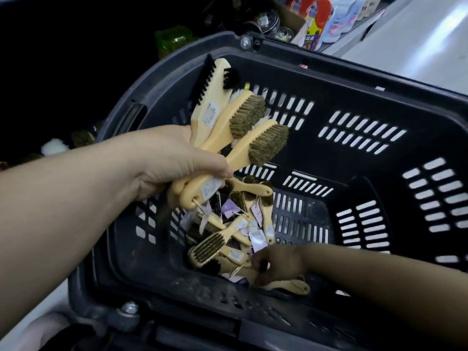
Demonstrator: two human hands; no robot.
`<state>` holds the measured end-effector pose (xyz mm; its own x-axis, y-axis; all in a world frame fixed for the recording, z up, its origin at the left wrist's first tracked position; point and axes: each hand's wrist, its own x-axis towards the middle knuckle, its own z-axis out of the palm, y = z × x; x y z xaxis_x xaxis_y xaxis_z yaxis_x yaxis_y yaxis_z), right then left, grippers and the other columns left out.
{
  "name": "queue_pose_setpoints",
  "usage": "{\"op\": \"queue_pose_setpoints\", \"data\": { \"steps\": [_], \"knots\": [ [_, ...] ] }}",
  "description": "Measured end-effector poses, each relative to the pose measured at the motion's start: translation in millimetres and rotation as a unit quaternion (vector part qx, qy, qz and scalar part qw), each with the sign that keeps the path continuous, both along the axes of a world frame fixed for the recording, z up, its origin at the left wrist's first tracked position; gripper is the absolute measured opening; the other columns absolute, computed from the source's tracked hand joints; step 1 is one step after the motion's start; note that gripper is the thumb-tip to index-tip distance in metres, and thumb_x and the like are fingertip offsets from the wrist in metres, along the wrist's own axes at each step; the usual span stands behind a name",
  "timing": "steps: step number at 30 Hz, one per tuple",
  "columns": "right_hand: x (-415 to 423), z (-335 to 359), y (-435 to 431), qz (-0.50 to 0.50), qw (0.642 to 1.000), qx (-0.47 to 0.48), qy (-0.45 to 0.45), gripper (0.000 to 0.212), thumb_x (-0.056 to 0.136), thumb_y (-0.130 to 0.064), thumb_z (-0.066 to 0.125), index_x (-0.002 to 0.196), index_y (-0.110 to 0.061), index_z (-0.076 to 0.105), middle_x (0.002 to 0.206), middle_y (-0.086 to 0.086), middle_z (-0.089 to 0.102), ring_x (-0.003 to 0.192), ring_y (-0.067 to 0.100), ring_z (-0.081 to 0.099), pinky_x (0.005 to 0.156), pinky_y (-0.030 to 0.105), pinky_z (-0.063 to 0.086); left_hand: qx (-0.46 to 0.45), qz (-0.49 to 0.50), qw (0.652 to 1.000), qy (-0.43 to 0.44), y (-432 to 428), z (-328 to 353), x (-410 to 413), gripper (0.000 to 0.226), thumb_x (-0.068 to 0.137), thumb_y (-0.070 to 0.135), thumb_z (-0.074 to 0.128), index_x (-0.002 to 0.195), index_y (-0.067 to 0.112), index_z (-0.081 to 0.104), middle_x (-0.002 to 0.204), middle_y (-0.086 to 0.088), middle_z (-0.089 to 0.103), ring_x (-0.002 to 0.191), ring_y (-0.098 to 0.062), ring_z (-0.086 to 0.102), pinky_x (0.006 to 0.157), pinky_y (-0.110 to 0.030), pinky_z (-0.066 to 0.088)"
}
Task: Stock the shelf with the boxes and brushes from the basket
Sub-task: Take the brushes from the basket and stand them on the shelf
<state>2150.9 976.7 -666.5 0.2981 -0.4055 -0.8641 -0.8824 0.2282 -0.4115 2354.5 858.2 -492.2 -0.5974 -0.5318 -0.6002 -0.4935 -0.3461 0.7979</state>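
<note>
My left hand [174, 158] grips a bundle of wooden-handled brushes [235, 127] above the black plastic basket [354, 79]; their bristle heads fan out up and to the right. Down in the basket's bottom lies a heap of several more brushes [228, 239] with pale handles and purple and white price tags. My right hand [278, 263] reaches into that heap, fingers curled around a brush handle [286, 285] at the near side. No boxes show in the basket.
A dark shelf on the left holds brushes [54, 146] and a green packet [174, 39]. Further back stand tins [263, 21] and colourful bottles [326, 19]. A pale floor [417, 41] lies at the upper right. The basket's handle pivot [245, 43] is at its far rim.
</note>
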Motion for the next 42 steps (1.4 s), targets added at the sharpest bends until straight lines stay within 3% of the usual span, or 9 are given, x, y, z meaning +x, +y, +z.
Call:
{"op": "queue_pose_setpoints", "data": {
  "steps": [3, 8, 11, 19, 23, 28, 33, 35, 42],
  "knots": [
    [-12, 37, -34, -0.022, 0.997, 0.046, -0.060, 0.003, 0.089, -0.021, 0.059, 0.089, -0.018, 0.057, 0.085, -0.004, 0.060, 0.076, 0.009, 0.057, 0.070, 0.023, 0.048, -0.104, 0.010, 0.994, -0.043, -1, 3, -5, 0.052, 0.061, 0.037, 0.079, 0.103, 0.010, 0.066, 0.104, -0.017, 0.071, 0.098, -0.035, 0.067, 0.093, -0.056, 0.048],
    [-63, 108, -68, -0.187, 0.970, 0.057, -0.145, 0.010, 0.082, -0.003, 0.064, 0.083, -0.009, 0.055, 0.087, 0.014, 0.068, 0.071, 0.017, 0.068, 0.069, 0.024, 0.056, -0.005, 0.100, 0.995, 0.018, -1, -1, -12, 0.030, 0.071, 0.007, 0.067, 0.100, 0.011, 0.061, 0.083, -0.015, 0.071, 0.069, -0.022, 0.067, 0.072, -0.041, 0.056],
    [-82, 141, -63, -0.352, 0.900, 0.014, -0.258, 0.019, 0.072, -0.007, 0.074, 0.080, -0.009, 0.056, 0.086, 0.022, 0.070, 0.061, 0.019, 0.068, 0.059, 0.024, 0.058, 0.004, 0.150, 0.987, 0.059, -2, 0, -13, 0.020, 0.077, 0.007, 0.064, 0.096, 0.011, 0.062, 0.075, -0.007, 0.074, 0.057, -0.011, 0.066, 0.057, -0.026, 0.056],
    [-33, 153, -19, -0.514, 0.709, 0.023, -0.482, 0.037, 0.077, -0.012, 0.061, 0.111, -0.004, 0.051, 0.099, 0.018, 0.070, 0.079, 0.020, 0.071, 0.069, 0.030, 0.059, -0.012, 0.220, 0.967, 0.127, -1, -1, -11, 0.057, 0.045, 0.026, 0.076, 0.099, 0.010, 0.066, 0.080, -0.007, 0.073, 0.073, -0.019, 0.065, 0.079, -0.043, 0.051],
    [9, 155, -15, -0.509, 0.696, -0.003, -0.506, 0.039, 0.072, -0.008, 0.064, 0.110, -0.005, 0.053, 0.100, 0.012, 0.071, 0.080, 0.015, 0.068, 0.068, 0.027, 0.056, 0.000, 0.204, 0.969, 0.138, -1, 2, -9, 0.049, 0.050, 0.027, 0.075, 0.095, 0.011, 0.065, 0.056, -0.005, 0.059, 0.048, -0.018, 0.047, 0.040, -0.018, 0.036],
    [39, 153, -26, -0.503, 0.711, -0.030, -0.491, 0.051, 0.076, 0.009, 0.055, 0.123, -0.008, 0.044, 0.083, 0.009, 0.067, 0.065, 0.016, 0.065, 0.059, 0.023, 0.054, 0.003, 0.201, 0.968, 0.154, -1, 0, -8, 0.031, 0.060, 0.016, 0.073, 0.090, 0.010, 0.065, 0.057, -0.004, 0.064, 0.046, -0.016, 0.056, 0.036, -0.016, 0.036],
    [49, 155, -37, -0.511, 0.723, -0.087, -0.457, 0.007, 0.068, -0.006, 0.056, 0.067, -0.012, 0.052, 0.055, 0.002, 0.052, 0.039, 0.011, 0.043, 0.042, 0.019, 0.035, 0.027, 0.197, 0.968, 0.154, -1, -2, -8, 0.048, 0.058, 0.009, 0.072, 0.103, -0.006, 0.064, 0.089, -0.026, 0.064, 0.084, -0.037, 0.057, 0.080, -0.050, 0.049],
    [47, 156, -38, -0.524, 0.713, -0.106, -0.454, 0.026, 0.077, -0.020, 0.059, 0.054, -0.015, 0.048, 0.044, -0.003, 0.043, 0.032, 0.008, 0.032, 0.040, 0.018, 0.031, 0.035, 0.213, 0.959, 0.183, -2, -1, -9, 0.044, 0.058, 0.006, 0.070, 0.101, 0.000, 0.066, 0.082, -0.017, 0.070, 0.075, -0.027, 0.067, 0.071, -0.039, 0.056],
    [53, 180, -38, -0.518, 0.696, -0.087, -0.489, 0.033, 0.080, -0.030, 0.037, 0.098, -0.005, 0.051, 0.056, 0.004, 0.046, 0.036, 0.010, 0.036, 0.042, 0.020, 0.032, 0.039, 0.246, 0.941, 0.228, 10, 11, -2, 0.043, 0.060, 0.006, 0.067, 0.103, 0.004, 0.064, 0.083, -0.015, 0.072, 0.073, -0.024, 0.071, 0.065, -0.039, 0.058]
  ]
}}
